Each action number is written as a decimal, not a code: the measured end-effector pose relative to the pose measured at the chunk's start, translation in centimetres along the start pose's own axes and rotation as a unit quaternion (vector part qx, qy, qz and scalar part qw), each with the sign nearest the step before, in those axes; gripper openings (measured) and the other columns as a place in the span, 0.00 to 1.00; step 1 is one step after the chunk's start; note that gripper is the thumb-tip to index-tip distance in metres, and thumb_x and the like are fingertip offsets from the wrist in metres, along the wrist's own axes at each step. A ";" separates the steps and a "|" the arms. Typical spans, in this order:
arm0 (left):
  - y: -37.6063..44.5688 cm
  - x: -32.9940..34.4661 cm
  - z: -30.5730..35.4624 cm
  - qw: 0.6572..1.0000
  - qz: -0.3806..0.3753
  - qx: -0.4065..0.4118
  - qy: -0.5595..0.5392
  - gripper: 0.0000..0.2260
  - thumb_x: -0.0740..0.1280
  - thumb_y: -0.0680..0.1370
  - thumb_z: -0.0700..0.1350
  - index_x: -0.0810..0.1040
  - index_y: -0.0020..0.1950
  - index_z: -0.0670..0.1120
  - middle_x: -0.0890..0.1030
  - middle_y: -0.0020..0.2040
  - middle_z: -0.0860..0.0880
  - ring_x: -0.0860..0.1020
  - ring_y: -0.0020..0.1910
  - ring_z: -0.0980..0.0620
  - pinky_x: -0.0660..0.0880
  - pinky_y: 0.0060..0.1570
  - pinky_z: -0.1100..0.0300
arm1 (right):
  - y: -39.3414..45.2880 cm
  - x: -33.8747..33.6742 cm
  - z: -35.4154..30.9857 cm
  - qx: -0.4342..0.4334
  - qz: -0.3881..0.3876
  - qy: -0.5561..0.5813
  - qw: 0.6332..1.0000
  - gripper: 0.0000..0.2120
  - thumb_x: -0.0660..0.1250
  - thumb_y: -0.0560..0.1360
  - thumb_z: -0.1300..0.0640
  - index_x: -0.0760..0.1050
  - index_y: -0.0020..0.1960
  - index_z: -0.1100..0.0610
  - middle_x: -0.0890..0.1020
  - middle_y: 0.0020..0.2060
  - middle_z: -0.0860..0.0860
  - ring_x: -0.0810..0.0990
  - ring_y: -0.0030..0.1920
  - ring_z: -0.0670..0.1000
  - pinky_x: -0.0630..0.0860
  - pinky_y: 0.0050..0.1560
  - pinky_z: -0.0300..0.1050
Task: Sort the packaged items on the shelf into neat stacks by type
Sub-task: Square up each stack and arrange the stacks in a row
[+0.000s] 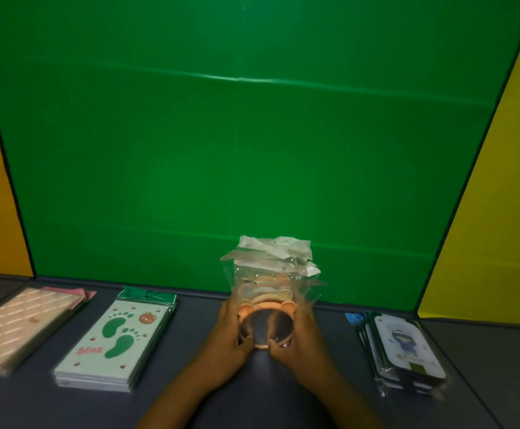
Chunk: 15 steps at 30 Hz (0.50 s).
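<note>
green backdrop (252,134) behind dark shelf (283,397) | three stacks lie flat, one type each: striped packs (20,323), bear packs (113,339), phone cases (407,348) | mirror packs (268,305) at centre, likely being squared into a stack | left hand (231,339) and right hand (296,342) curl round the sides, gripping

place: staged recording booth | evidence: green backdrop (252,134), yellow side panels (506,181), grey shelf (190,351)
</note>
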<state>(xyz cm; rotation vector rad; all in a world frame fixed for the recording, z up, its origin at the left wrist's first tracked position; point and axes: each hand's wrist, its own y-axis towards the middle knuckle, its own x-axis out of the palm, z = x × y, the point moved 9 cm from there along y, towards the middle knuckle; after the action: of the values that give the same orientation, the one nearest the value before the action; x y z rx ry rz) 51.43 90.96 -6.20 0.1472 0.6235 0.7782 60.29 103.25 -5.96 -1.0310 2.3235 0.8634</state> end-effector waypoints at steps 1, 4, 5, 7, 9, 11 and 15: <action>-0.1 0.1 0.0 1.000 0.001 -0.001 0.008 0.30 0.66 0.74 0.53 0.53 0.70 0.66 0.65 0.66 0.59 0.69 0.65 0.61 0.65 0.62 0.70 | 0.0 -0.1 -0.1 0.001 -0.003 0.016 1.000 0.44 0.72 0.63 0.47 0.59 0.74 0.61 0.67 0.68 0.54 0.69 0.68 0.52 0.67 0.69 0.39; -0.3 0.4 0.0 0.999 0.001 0.000 0.036 0.30 0.58 0.74 0.57 0.56 0.75 0.54 0.66 0.68 0.54 0.70 0.66 0.56 0.67 0.65 0.61 | -0.1 -1.0 -0.3 0.030 0.006 0.046 0.998 0.45 0.73 0.64 0.51 0.55 0.75 0.57 0.63 0.64 0.50 0.67 0.65 0.48 0.63 0.59 0.28; -0.4 0.3 0.3 0.999 0.011 0.004 0.052 0.29 0.55 0.74 0.59 0.58 0.74 0.52 0.66 0.67 0.53 0.71 0.65 0.54 0.69 0.65 0.59 | -0.4 -1.4 0.3 0.044 0.003 0.047 0.998 0.45 0.71 0.62 0.51 0.56 0.75 0.57 0.63 0.61 0.49 0.68 0.64 0.49 0.64 0.57 0.30; -0.6 0.1 0.7 0.997 0.034 0.002 0.076 0.25 0.52 0.77 0.57 0.60 0.73 0.52 0.68 0.67 0.53 0.72 0.63 0.53 0.70 0.63 0.56 | 0.4 -1.2 -1.3 0.044 -0.025 0.048 0.998 0.42 0.69 0.62 0.51 0.59 0.72 0.58 0.64 0.59 0.50 0.71 0.63 0.51 0.66 0.59 0.35; -0.7 -0.2 1.1 0.994 0.055 0.002 0.092 0.20 0.53 0.79 0.54 0.61 0.71 0.52 0.70 0.67 0.53 0.74 0.61 0.51 0.71 0.60 0.56 | 0.4 1.5 -4.0 -0.036 -0.143 0.045 0.988 0.26 0.70 0.71 0.55 0.67 0.65 0.62 0.75 0.55 0.53 0.78 0.54 0.45 0.68 0.63 0.36; -0.6 -0.7 1.5 0.992 0.075 0.001 0.099 0.20 0.55 0.81 0.52 0.60 0.72 0.52 0.71 0.65 0.54 0.74 0.61 0.51 0.69 0.57 0.59 | 0.3 2.2 -4.1 -0.062 -0.151 0.087 0.983 0.14 0.69 0.75 0.58 0.73 0.59 0.59 0.81 0.48 0.47 0.79 0.45 0.35 0.68 0.57 0.25; -0.6 -1.1 2.8 0.988 0.086 0.020 0.124 0.24 0.57 0.81 0.53 0.54 0.75 0.54 0.65 0.66 0.58 0.73 0.60 0.53 0.66 0.51 0.62 | -1.3 -0.6 -0.9 -0.033 -0.022 0.037 0.999 0.22 0.72 0.69 0.52 0.72 0.61 0.48 0.79 0.53 0.44 0.73 0.42 0.35 0.67 0.46 0.24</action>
<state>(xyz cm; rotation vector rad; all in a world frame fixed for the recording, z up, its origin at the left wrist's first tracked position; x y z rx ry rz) 52.80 90.00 -3.65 0.1439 0.8710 0.9590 61.57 102.24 -5.44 -1.1550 2.3369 0.9056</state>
